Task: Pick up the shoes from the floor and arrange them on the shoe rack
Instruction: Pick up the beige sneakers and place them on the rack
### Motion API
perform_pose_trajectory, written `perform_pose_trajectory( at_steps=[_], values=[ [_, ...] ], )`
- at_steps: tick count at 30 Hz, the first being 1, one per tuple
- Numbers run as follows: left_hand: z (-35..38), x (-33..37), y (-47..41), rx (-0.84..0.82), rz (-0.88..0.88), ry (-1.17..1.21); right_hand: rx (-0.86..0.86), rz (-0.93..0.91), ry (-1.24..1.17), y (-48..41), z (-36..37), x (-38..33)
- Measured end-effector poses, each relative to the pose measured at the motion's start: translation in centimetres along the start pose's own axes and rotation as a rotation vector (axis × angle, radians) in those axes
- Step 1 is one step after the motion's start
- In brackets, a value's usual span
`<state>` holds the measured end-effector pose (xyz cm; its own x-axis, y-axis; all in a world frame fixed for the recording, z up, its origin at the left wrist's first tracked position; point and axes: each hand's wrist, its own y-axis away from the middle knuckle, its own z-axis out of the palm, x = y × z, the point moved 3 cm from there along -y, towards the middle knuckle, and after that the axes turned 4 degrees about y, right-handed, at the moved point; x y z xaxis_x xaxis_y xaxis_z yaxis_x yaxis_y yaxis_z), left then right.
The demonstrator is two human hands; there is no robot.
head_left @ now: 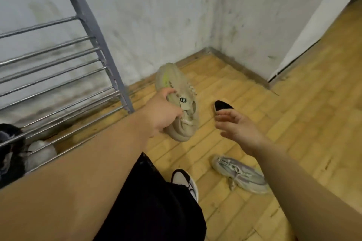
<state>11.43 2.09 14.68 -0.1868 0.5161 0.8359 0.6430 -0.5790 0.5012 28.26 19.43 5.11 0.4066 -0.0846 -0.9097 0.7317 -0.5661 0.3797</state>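
My left hand [163, 112] grips a beige sneaker [176, 84] by its collar and holds it off the floor, toe pointing away, just right of the shoe rack [92, 25]. My right hand [238, 130] hovers with relaxed fingers and holds nothing. Just beyond its fingertips a black slip-on shoe [222, 106] lies on the floor, partly hidden by the fingers. A grey-lilac sneaker [242, 174] lies on the floor below my right hand. On the rack's lower left sit a dark shoe [9, 148] and a white shoe [42, 149], behind the bars.
The rack of metal bars stands against the stained white wall [156, 15] on the left. Wooden floor [293, 103] stretches right toward a white door [323, 25]. My own black-and-white shoe [186, 182] and black shorts show at the bottom.
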Motion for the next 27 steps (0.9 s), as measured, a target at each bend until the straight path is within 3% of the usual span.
perform_pose_trajectory(
  at_steps=[2, 6, 10, 16, 19, 24, 27],
  values=[
    [0.5, -0.4, -1.3, -0.020, -0.055, -0.016, 0.090, 0.083, 0.252, -0.5, -2.5, 3.9],
    [2.2, -1.1, -3.2, -0.095, -0.091, -0.178, 0.008, 0.336, 0.606, -0.5, -5.8, 12.8],
    [5.1, -1.5, -4.6, -0.164, -0.072, -0.299, -0.007, 0.479, 0.789, 0.6, -6.9, 20.0],
    [8.5, -2.5, -4.5, -0.330, 0.009, -0.530, 0.083, 0.586, 0.612, 2.7, -6.6, 24.7],
    [8.9, -2.2, -4.6, -0.320, 0.034, -0.627, 0.094, 0.576, 0.615, 3.3, -5.9, 25.7],
    [8.0, -2.2, -5.1, -0.270, -0.081, -0.672, 0.063, 0.418, 0.534, 1.2, -3.0, 24.0],
    [5.6, -1.0, -5.8, -0.203, -0.149, -0.530, 0.002, 0.331, 0.515, -2.0, 0.1, 21.2]
  ],
)
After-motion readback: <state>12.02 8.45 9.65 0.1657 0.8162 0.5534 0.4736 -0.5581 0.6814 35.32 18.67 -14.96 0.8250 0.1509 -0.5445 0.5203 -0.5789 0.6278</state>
